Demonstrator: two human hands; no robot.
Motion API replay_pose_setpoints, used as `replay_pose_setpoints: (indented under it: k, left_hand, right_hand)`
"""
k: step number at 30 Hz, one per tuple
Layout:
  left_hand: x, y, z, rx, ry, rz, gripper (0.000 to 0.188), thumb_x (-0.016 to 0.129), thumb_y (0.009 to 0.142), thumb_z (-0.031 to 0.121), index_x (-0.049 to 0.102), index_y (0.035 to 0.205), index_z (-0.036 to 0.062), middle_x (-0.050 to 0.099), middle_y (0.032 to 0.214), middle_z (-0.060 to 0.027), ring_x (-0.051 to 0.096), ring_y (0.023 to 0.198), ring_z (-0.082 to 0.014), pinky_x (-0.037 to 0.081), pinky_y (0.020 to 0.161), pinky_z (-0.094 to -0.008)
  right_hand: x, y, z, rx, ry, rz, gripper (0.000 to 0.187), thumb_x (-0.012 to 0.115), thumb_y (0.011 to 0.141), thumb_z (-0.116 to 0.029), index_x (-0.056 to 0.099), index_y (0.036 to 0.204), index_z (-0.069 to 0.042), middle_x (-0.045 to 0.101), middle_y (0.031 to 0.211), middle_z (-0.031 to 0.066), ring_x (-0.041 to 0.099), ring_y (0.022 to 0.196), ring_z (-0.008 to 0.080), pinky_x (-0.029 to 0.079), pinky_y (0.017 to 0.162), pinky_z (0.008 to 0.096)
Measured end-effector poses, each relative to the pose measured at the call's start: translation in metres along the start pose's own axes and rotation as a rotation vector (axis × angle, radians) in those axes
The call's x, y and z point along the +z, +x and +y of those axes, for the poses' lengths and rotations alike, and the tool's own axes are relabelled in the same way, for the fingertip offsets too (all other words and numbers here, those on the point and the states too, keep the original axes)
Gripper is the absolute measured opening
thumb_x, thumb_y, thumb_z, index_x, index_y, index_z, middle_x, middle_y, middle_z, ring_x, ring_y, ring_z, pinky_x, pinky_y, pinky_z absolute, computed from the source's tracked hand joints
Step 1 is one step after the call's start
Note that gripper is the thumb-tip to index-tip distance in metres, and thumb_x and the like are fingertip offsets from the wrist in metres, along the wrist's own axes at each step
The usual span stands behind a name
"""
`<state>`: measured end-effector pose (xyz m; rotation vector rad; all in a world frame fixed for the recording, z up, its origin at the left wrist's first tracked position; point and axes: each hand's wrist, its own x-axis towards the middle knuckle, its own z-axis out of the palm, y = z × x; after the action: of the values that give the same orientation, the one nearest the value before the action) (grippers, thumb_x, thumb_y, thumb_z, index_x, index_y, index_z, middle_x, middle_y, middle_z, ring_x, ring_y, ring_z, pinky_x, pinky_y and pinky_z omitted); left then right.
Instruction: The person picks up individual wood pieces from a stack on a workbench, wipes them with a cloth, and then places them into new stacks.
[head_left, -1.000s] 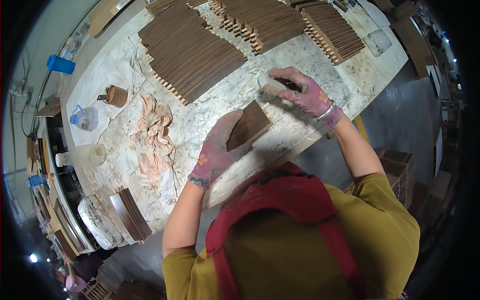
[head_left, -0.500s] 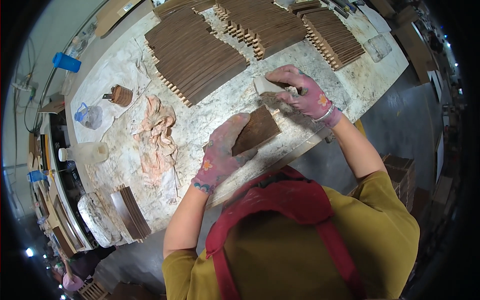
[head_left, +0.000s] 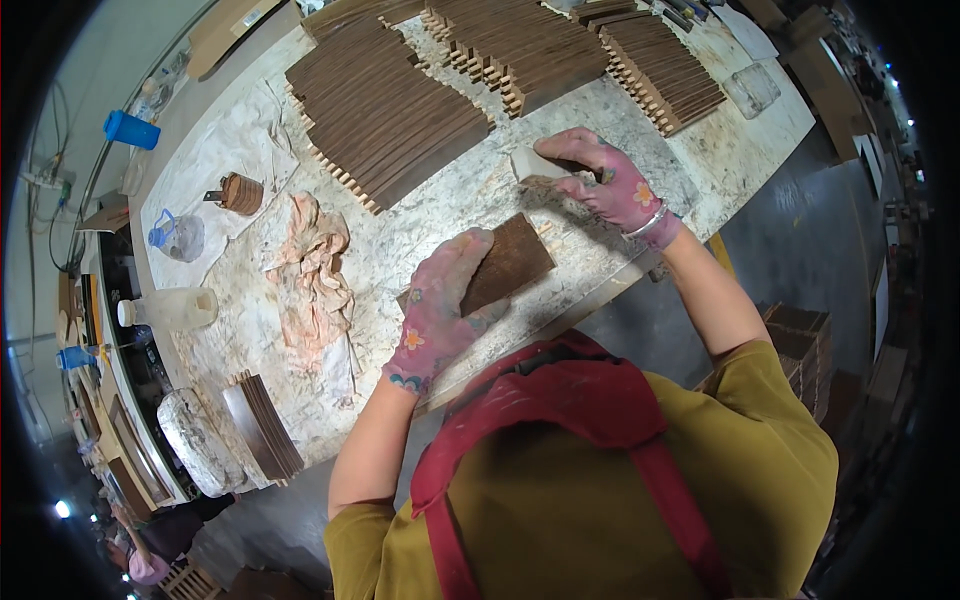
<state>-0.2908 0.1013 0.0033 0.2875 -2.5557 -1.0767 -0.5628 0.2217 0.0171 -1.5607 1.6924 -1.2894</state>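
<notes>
My left hand [head_left: 440, 295], in a pink flowered glove, grips a small dark brown wooden board [head_left: 512, 262] near the table's front edge. Its thumb lies along the near side and the fingers along the far side; the board's left part is mostly hidden beneath the hand. To the right and a little farther off, my right hand [head_left: 612, 187], in a matching glove, is closed around a pale, whitish block [head_left: 535, 168]. The block is apart from the board, and the fingers cover its right end.
Rows of dark wooden strips [head_left: 385, 110] with light ends fill the far side of the worktable [head_left: 385, 375]. Leftward lie a crumpled stained cloth [head_left: 310, 250], a brown cup-like holder [head_left: 241, 193], a clear jug [head_left: 182, 238], a plastic bottle [head_left: 180, 309] and several stacked strips [head_left: 262, 425].
The board and my left hand have shifted slightly left. My right hand still holds the pale block, moved only a little. The light peg-like bit at the board's right end shows less.
</notes>
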Motion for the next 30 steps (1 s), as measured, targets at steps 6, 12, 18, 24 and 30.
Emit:
replay_pose_setpoints:
  k: [6, 12, 18, 24, 30]
  left_hand:
    - [0.003, 0.002, -0.002, 0.003, -0.015, 0.021, 0.076, 0.084, 0.069, 0.018, 0.052, 0.137, 0.0050, 0.056, 0.135, -0.0192, 0.056, 0.121, -0.0371, 0.044, 0.104, -0.0428]
    - [0.005, 0.002, 0.000, -0.014, -0.052, -0.010, 0.073, 0.083, 0.070, 0.016, 0.053, 0.136, 0.0039, 0.055, 0.135, -0.0193, 0.054, 0.122, -0.0371, 0.043, 0.104, -0.0428]
    - [0.012, -0.002, -0.018, -0.020, 0.266, -0.114, 0.059, 0.077, 0.072, 0.016, 0.058, 0.126, 0.0037, 0.055, 0.131, -0.0153, 0.050, 0.123, -0.0352, 0.039, 0.105, -0.0446]
    - [0.063, -0.029, -0.043, 0.145, 0.483, 0.095, 0.033, 0.056, 0.086, 0.008, 0.063, 0.119, 0.0051, 0.057, 0.133, -0.0132, 0.052, 0.124, -0.0337, 0.042, 0.104, -0.0491]
    - [0.090, -0.040, -0.043, -0.468, -0.411, 0.161, 0.039, 0.045, 0.102, 0.014, 0.048, 0.139, 0.0050, 0.054, 0.135, -0.0124, 0.051, 0.126, -0.0245, 0.039, 0.109, -0.0374]
  right_hand:
    - [0.001, -0.003, -0.002, -0.040, 0.069, -0.125, 0.063, 0.068, 0.088, -0.050, 0.062, 0.129, -0.002, 0.061, 0.119, 0.0121, 0.055, 0.116, 0.0257, 0.045, 0.100, 0.0368]
    - [0.009, 0.000, 0.007, 0.013, -0.046, -0.032, 0.066, 0.064, 0.089, -0.057, 0.063, 0.127, -0.003, 0.062, 0.117, 0.0141, 0.058, 0.112, 0.0274, 0.046, 0.098, 0.0359]
    - [0.007, 0.008, 0.013, 0.010, -0.140, 0.126, 0.048, 0.067, 0.090, -0.035, 0.062, 0.126, -0.003, 0.062, 0.115, 0.0134, 0.059, 0.108, 0.0258, 0.046, 0.098, 0.0359]
    - [0.069, 0.035, -0.034, -0.010, -0.303, -0.286, 0.043, 0.065, 0.086, -0.022, 0.062, 0.127, -0.008, 0.061, 0.111, 0.0143, 0.060, 0.107, 0.0312, 0.048, 0.095, 0.0382]
    - [0.172, 0.060, -0.059, -0.354, -0.482, -0.722, 0.033, 0.069, 0.077, -0.015, 0.066, 0.110, -0.013, 0.061, 0.105, 0.0136, 0.063, 0.096, 0.0336, 0.053, 0.081, 0.0422]
